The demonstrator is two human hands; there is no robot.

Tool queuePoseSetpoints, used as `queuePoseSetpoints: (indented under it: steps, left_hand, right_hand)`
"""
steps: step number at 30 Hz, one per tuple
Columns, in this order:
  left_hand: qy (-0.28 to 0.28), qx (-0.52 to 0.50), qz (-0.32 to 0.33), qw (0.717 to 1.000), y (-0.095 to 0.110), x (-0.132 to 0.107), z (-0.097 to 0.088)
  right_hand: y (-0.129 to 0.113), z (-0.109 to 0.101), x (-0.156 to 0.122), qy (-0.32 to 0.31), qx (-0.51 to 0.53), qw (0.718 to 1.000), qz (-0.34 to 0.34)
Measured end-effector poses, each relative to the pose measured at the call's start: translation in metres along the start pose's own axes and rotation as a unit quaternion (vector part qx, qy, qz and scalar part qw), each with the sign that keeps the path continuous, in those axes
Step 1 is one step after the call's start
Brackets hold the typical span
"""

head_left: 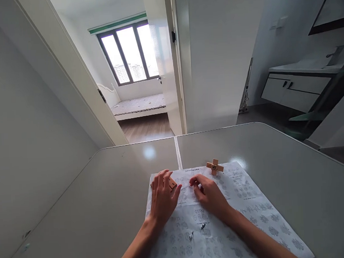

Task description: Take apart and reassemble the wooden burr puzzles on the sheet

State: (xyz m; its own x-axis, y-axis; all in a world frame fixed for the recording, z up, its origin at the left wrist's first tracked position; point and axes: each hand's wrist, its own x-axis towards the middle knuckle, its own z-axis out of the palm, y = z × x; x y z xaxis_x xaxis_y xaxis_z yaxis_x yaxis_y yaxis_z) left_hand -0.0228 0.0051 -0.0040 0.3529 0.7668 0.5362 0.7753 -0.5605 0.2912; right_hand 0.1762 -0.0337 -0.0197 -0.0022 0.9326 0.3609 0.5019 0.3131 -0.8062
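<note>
My left hand [163, 194] lies over a small group of brown wooden puzzle pieces [172, 183], which carry dark marks. Its fingers are spread, the thumb stands apart, and part of the pieces is hidden beneath it. To the right, my right hand [207, 190] rests on a printed paper sheet [218, 208] with its fingers loosely curled; nothing shows in it. Beyond that hand, near the sheet's far edge, stands a cross-shaped wooden puzzle [215, 167], with a dark mark on its middle.
Two small dark torn-looking spots [203, 226] show on the creased sheet between my forearms. The sheet lies on a grey table [120, 192] with a pale seam. Behind it are an open door [165, 68], a bed [139, 103] and, at right, a sink cabinet [298, 87].
</note>
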Motion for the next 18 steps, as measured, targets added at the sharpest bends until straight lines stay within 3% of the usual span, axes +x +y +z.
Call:
queuePoseSetpoints:
  steps: [9, 18]
  left_hand:
    - [-0.108, -0.072, 0.103, 0.986, 0.015, -0.007, -0.005]
    - [-0.151, -0.085, 0.104, 0.979, 0.017, -0.008, -0.006]
  right_hand:
    - [0.002, 0.002, 0.001, 0.012, 0.052, 0.998, 0.028]
    - [0.003, -0.005, 0.004, 0.140, 0.171, 0.963, 0.152]
